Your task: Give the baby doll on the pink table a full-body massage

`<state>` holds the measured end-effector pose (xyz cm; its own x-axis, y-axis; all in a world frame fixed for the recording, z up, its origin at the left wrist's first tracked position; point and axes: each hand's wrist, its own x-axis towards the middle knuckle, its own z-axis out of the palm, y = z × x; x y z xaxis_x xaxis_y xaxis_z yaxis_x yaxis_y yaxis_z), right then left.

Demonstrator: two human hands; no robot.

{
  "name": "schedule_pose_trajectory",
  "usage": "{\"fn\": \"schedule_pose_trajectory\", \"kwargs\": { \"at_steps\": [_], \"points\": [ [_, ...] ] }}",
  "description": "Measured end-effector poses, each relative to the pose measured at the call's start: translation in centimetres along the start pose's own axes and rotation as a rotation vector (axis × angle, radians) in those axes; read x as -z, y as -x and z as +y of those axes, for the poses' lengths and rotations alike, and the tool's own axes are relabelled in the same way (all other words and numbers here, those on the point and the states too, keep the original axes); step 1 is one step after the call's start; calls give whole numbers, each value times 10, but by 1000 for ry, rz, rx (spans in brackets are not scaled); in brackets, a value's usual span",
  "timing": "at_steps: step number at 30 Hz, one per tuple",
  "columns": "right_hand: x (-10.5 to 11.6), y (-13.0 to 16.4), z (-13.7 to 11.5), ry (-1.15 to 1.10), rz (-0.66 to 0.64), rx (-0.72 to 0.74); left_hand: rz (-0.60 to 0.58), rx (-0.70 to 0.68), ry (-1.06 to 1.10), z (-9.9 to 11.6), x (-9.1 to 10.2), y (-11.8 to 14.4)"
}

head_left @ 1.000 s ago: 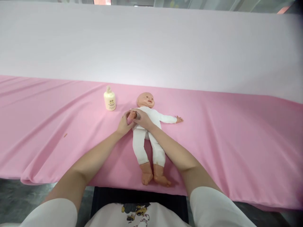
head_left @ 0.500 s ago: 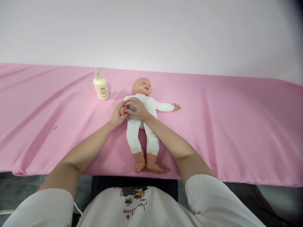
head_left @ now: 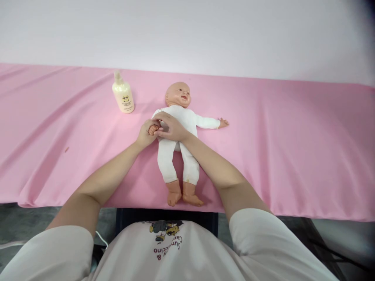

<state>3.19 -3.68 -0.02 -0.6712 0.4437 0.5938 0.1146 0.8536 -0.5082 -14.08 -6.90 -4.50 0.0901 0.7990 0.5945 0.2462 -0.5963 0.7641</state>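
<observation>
A baby doll (head_left: 187, 117) with a white cloth body lies on its back, its bald head at the far side and its feet towards me. My left hand (head_left: 145, 134) is closed around the doll's small hand (head_left: 153, 129) from the left. From the right, my right hand (head_left: 172, 128) curves over the same doll arm, with thumb and fingers wrapped about it near the wrist. My fingertips partly hide that arm. The doll's other arm (head_left: 208, 122) stretches out to the right, untouched.
A cream pump bottle (head_left: 124, 95) with a cartoon label stands to the left of the doll's head. Pink cloth (head_left: 293, 148) covers the table, with folds and a small brownish mark (head_left: 66, 149) at left. A white wall (head_left: 187, 35) rises behind.
The whole scene sits slightly higher in the picture as my head view has tilted down. Both hands keep their hold on the doll's arm, with only a slight shift of the fingers.
</observation>
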Motion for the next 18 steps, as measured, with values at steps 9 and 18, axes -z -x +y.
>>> {"fn": "schedule_pose_trajectory", "kwargs": {
  "at_steps": [9, 18],
  "points": [
    [-1, 3, 4, -21, -20, -42, 82, 41, 108, 2, 2, 1],
    [-5, 0, 9, 124, -176, -142, 53, -142, -190, 6, -6, 6]
  ]
}}
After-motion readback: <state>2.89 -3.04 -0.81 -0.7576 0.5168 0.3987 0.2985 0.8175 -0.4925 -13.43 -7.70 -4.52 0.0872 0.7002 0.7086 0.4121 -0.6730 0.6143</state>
